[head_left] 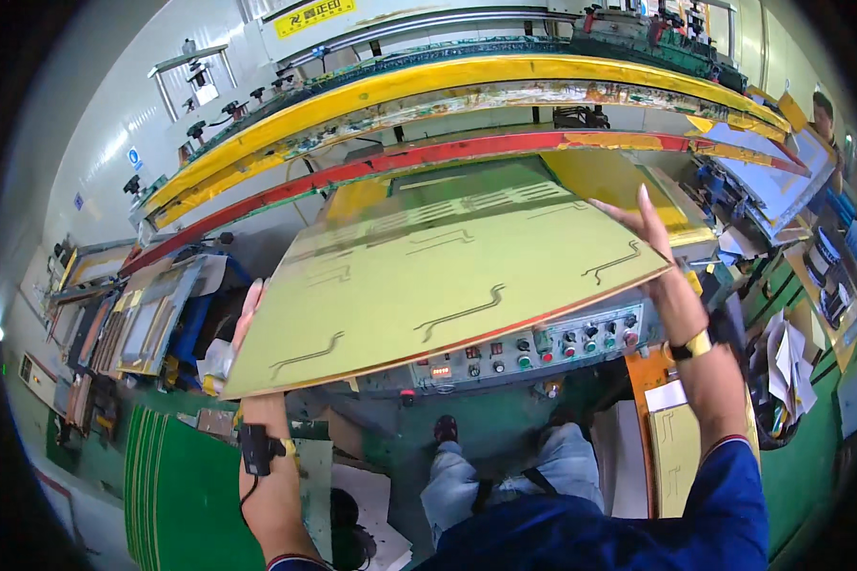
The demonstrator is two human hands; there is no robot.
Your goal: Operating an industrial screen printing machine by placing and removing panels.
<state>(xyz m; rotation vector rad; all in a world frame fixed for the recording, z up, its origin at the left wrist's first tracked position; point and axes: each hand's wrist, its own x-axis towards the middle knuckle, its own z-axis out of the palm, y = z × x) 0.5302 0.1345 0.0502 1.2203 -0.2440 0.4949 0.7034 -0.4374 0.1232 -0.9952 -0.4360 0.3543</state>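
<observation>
A large pale yellow board (390,295) with thin dark stepped lines printed on it spans the space between my hands. It is tilted, its near edge over the machine's control panel and its far part under the raised frame. My left hand (249,314) grips the board's left edge, its fingers partly hidden behind it. My right hand (651,231) holds the right edge, with the thumb side up and part of the palm beneath the board. Beyond the board, the machine's dark green bed is partly covered and blurred.
Over the board hang a yellow beam (448,71) and a red bar (428,150). A control panel (571,341) with buttons lies below. Green boards (200,485) stand at lower left, printed yellow boards (678,466) at lower right. Framed panels (152,319) lean left. A person (823,116) is far right.
</observation>
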